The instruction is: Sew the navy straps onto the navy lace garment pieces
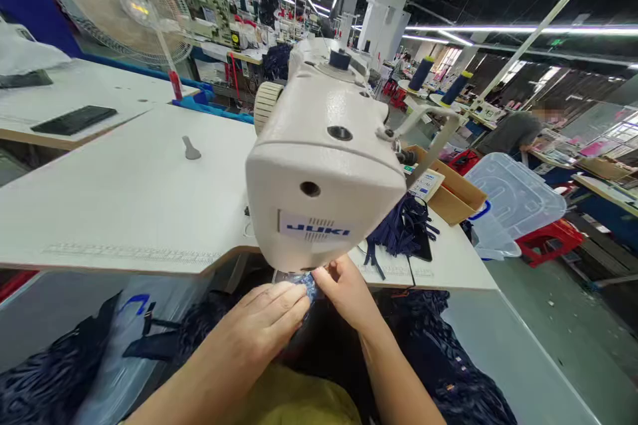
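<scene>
A white sewing machine [323, 166] stands on the white table [129, 199], its head end towards me. Just under that end lies a small piece of blue patterned fabric [309, 284]. My left hand [259, 329] rests on the fabric with its fingers flat and together, pressing it down. My right hand [346, 292] pinches the fabric's right edge beside the needle area, which the machine head hides. Dark blue fabric [438, 358] spreads over my lap below both hands.
A heap of dark blue strips [401, 229] lies right of the machine, beside a cardboard box [456, 196]. A clear plastic bin [513, 202] and red stool [548, 236] stand at the right. A fan [117, 3] is at the back left. Another person [516, 133] works far right.
</scene>
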A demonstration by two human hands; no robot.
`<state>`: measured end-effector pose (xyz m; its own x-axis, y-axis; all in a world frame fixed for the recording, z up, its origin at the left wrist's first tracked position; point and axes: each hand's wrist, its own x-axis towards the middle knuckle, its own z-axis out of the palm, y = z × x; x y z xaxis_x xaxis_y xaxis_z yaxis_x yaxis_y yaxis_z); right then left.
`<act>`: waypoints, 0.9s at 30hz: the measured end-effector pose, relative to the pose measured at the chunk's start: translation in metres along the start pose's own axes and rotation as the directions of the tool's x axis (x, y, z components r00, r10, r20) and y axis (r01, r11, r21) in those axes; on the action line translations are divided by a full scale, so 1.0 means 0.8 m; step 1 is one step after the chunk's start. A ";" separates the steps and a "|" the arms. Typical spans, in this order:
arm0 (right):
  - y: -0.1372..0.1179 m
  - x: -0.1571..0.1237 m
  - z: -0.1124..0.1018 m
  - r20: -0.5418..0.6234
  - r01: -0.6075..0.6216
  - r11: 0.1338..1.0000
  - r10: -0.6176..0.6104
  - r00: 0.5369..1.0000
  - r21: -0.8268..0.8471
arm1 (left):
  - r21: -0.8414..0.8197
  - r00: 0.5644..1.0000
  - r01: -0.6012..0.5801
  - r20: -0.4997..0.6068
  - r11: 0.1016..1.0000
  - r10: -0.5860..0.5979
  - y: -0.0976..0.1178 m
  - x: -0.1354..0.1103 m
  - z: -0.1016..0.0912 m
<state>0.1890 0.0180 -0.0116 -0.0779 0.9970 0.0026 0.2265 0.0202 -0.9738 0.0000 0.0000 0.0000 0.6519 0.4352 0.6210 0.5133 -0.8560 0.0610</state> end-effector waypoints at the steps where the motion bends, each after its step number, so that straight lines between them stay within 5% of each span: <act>1: 0.002 0.003 -0.002 -0.027 0.012 1.000 -0.012 1.000 0.009 | -0.003 1.000 0.004 0.015 1.000 -0.004 -0.001 0.001 0.000; 10: -0.005 0.036 -0.002 -0.048 0.117 0.987 -0.122 0.991 -0.108 | 0.252 0.994 0.104 0.014 0.962 -0.111 0.023 -0.017 0.030; 17: 0.002 0.041 0.000 -0.048 0.116 0.968 -0.130 0.990 -0.223 | 0.245 0.990 0.141 -0.051 0.959 -0.132 0.031 -0.019 0.035; 27: -0.001 0.045 0.006 -0.035 0.126 0.976 -0.134 0.990 -0.180 | 0.304 0.965 0.223 -0.202 0.926 -0.166 0.036 -0.009 0.055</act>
<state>0.1816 0.0538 -0.0116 -0.0732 0.9873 0.1412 0.3863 0.1586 -0.9086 0.0345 -0.0160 -0.0370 0.4312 0.5053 0.7475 0.7903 -0.6112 -0.0427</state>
